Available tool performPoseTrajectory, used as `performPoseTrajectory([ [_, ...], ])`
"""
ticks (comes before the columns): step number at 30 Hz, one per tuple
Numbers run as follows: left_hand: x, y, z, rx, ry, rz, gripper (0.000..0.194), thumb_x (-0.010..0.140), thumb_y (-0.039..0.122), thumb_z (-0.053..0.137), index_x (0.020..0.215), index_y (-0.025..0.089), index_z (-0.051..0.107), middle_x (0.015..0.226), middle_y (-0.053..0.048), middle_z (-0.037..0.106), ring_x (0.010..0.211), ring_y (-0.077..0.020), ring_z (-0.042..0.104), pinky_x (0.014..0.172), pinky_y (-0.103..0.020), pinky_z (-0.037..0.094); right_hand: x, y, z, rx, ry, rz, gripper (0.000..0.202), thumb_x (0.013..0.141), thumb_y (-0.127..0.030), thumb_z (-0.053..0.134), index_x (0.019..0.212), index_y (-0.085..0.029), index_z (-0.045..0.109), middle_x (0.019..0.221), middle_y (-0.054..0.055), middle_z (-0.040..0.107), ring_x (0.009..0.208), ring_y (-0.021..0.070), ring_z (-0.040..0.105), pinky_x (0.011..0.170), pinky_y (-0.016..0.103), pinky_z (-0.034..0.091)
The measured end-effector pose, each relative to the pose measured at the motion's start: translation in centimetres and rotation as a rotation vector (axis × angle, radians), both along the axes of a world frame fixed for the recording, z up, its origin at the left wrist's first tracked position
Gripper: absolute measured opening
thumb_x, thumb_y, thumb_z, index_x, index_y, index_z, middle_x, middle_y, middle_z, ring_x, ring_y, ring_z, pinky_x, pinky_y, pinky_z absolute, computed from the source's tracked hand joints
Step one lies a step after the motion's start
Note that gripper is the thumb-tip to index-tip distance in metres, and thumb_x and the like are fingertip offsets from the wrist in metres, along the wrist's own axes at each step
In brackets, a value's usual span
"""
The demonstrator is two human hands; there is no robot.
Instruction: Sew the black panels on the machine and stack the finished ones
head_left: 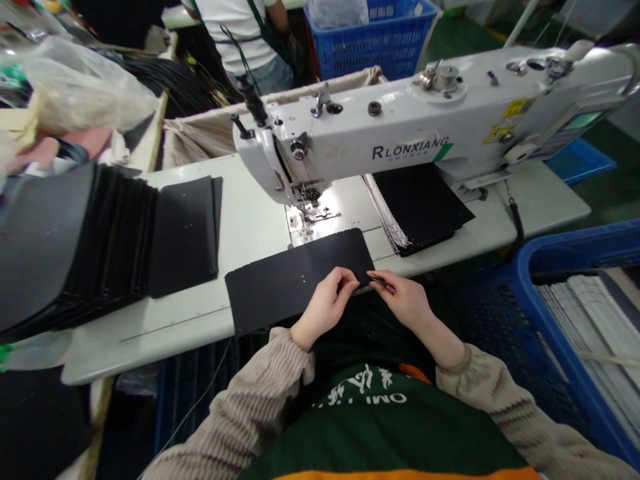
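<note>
- A flat, rectangular black panel (280, 283) is laid along the near edge of a pale, smooth-topped sewing table (250, 207), below the lit needle area of a white "RLONXIANG" sewing machine (360, 137).
- The left hand (327, 303) is set over the panel's near right part, thumb and fingertips drawn together; what is pinched between them cannot be told.
- A small, dark, slender tool (385, 284) is gripped in the right hand (406, 300), its tip held at the panel's right corner, just beside the left fingertips.
- Under the machine's arm, a pile of black sheets with white edges (425, 207) is stacked.
- At left, a thick, curved stack of black sheets (43, 240) is seen.
- At right, pale bundled strips (595, 320) are held in a blue plastic crate (525, 267).
</note>
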State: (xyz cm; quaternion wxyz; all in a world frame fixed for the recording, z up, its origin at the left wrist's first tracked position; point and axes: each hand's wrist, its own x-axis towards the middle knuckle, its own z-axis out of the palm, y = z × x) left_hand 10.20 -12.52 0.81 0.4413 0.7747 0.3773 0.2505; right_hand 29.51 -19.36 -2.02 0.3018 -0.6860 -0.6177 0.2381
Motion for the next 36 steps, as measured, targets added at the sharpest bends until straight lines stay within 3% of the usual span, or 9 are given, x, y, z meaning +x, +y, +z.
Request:
performPoseTrajectory([
  [5, -0.7, 0.1, 0.0, 0.024, 0.013, 0.045, 0.01, 0.099, 0.027, 0.05, 0.096, 0.019, 0.054, 0.091, -0.001, 0.062, 0.084, -0.0137, 0.06, 0.079, -0.026, 0.049, -0.2, -0.5, 0.3, 0.019, 0.049, -0.01, 0.029, 0.094, -0.033, 0.056, 0.121, -0.03, 0.064, 0.112, -0.001, 0.073, 0.09, 0.0179, 0.07, 0.082, 0.029, 0.052],
  [8, -1.2, 0.2, -0.4, 0.116, 0.032, 0.067, 0.016, 0.1, 0.022, 0.044, 0.112, 0.02, 0.055, 0.109, -0.005, 0.064, 0.103, -0.0163, 0.062, 0.093, -0.032, 0.05, -0.8, -0.8, 0.5, -0.018, 0.083, 0.017, 0.032, 0.091, -0.032, 0.059, 0.123, -0.028, 0.062, 0.103, 0.0, 0.074, 0.082, 0.0173, 0.069, 0.076, 0.029, 0.052],
  [11, -1.4, 0.6, -1.0, 0.286, 0.144, 0.01, 0.03, 0.099, 0.017, 0.043, 0.127, 0.021, 0.05, 0.136, -0.008, 0.056, 0.131, -0.021, 0.049, 0.114, -0.045, 0.037, -1.7, -0.7, 0.3, -0.018, 0.133, 0.085, 0.028, 0.09, -0.034, 0.061, 0.117, -0.029, 0.064, 0.102, 0.0, 0.073, 0.08, 0.0173, 0.067, 0.075, 0.029, 0.05],
  [13, -1.3, 0.8, -1.3, 0.368, 0.235, -0.035, 0.032, 0.098, 0.016, 0.045, 0.129, 0.021, 0.049, 0.144, -0.008, 0.051, 0.14, -0.0226, 0.04, 0.119, -0.05, 0.028, -2.2, -0.6, 0.1, 0.022, 0.201, 0.071, 0.019, 0.092, -0.035, 0.059, 0.107, -0.026, 0.067, 0.1, 0.002, 0.072, 0.082, 0.0177, 0.066, 0.077, 0.03, 0.049],
  [19, -1.2, 1.0, -1.6, 0.413, 0.315, -0.049, 0.03, 0.099, 0.018, 0.044, 0.127, 0.021, 0.051, 0.147, -0.007, 0.049, 0.142, -0.0209, 0.038, 0.12, -0.049, 0.028, -1.7, -0.2, 0.4, 0.064, 0.36, -0.087, 0.015, 0.092, -0.035, 0.058, 0.087, -0.022, 0.063, 0.08, 0.0, 0.062, 0.071, 0.0153, 0.056, 0.07, 0.028, 0.046],
  [23, -1.1, 0.9, -1.5, 0.426, 0.322, -0.042, 0.03, 0.098, 0.017, 0.045, 0.127, 0.02, 0.051, 0.146, -0.007, 0.05, 0.141, -0.021, 0.04, 0.12, -0.048, 0.028, -1.7, -0.3, 1.0, 0.171, 0.284, -0.044, 0.013, 0.093, -0.031, 0.056, 0.088, -0.023, 0.063, 0.09, 0.003, 0.059, 0.085, 0.0176, 0.057, 0.079, 0.031, 0.047],
  [28, -1.1, 0.9, -1.5, 0.436, 0.328, -0.04, 0.032, 0.099, 0.019, 0.044, 0.13, 0.023, 0.053, 0.145, -0.006, 0.051, 0.141, -0.0211, 0.039, 0.119, -0.048, 0.028, -1.8, -0.2, 1.6, 0.203, 0.17, -0.136, 0.013, 0.094, -0.033, 0.055, 0.094, -0.024, 0.064, 0.095, 0.005, 0.055, 0.084, 0.0176, 0.057, 0.078, 0.031, 0.049],
  [33, -1.2, 0.9, -1.5, 0.437, 0.325, -0.046, 0.035, 0.1, 0.02, 0.044, 0.133, 0.026, 0.053, 0.146, -0.005, 0.05, 0.141, -0.0219, 0.039, 0.119, -0.049, 0.029, -1.3, 0.4, 1.9, 0.205, 0.226, 0.035, 0.012, 0.098, -0.029, 0.047, 0.099, -0.024, 0.058, 0.105, 0.006, 0.063, 0.101, 0.02, 0.06, 0.092, 0.034, 0.048],
  [36, -1.2, 1.0, -1.5, 0.437, 0.321, -0.05, 0.035, 0.1, 0.021, 0.044, 0.133, 0.025, 0.054, 0.146, -0.006, 0.05, 0.14, -0.0226, 0.04, 0.118, -0.05, 0.029, -0.7, 0.2, 2.0, 0.251, 0.189, -0.073, 0.013, 0.097, -0.03, 0.047, 0.101, -0.024, 0.058, 0.103, 0.007, 0.062, 0.101, 0.0212, 0.061, 0.094, 0.037, 0.048],
])
